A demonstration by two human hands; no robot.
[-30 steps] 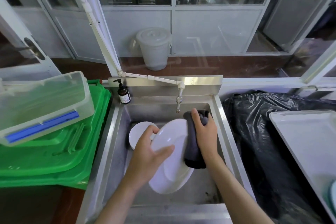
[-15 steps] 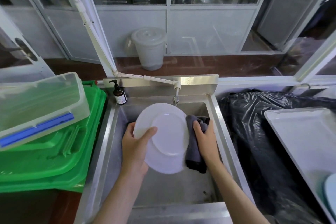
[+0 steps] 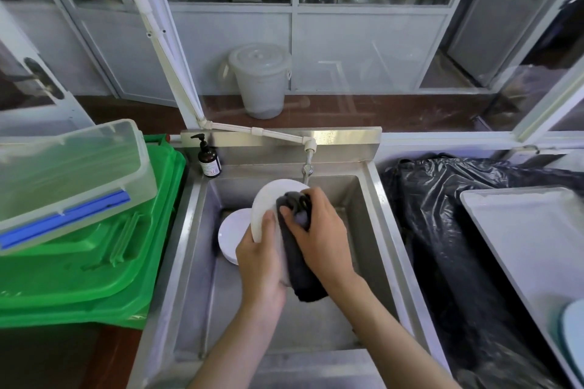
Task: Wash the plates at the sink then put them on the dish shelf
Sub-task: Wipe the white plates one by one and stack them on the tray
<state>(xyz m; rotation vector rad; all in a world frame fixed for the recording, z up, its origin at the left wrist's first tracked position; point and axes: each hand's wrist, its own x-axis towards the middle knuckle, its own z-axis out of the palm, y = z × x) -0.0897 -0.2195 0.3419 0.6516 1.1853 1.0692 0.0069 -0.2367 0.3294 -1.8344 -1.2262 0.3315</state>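
Scrubbing step: left hand (image 3: 262, 257) grips the white plate (image 3: 264, 205) on edge over the steel sink (image 3: 376, 199); right hand (image 3: 322, 238) clutches the dark cloth (image 3: 300, 271) against it. Second plate (image 3: 232, 235) at nine o'clock awaits; next, rinsing under the tap (image 3: 307, 164).

Sink: stainless steel basin (image 3: 196, 249), deep and square-cornered.
In the basin: a stack of white plates (image 3: 232, 235) on the bottom, far left corner.
Back ledge: brown pump soap bottle (image 3: 209, 161) upright at the left end.
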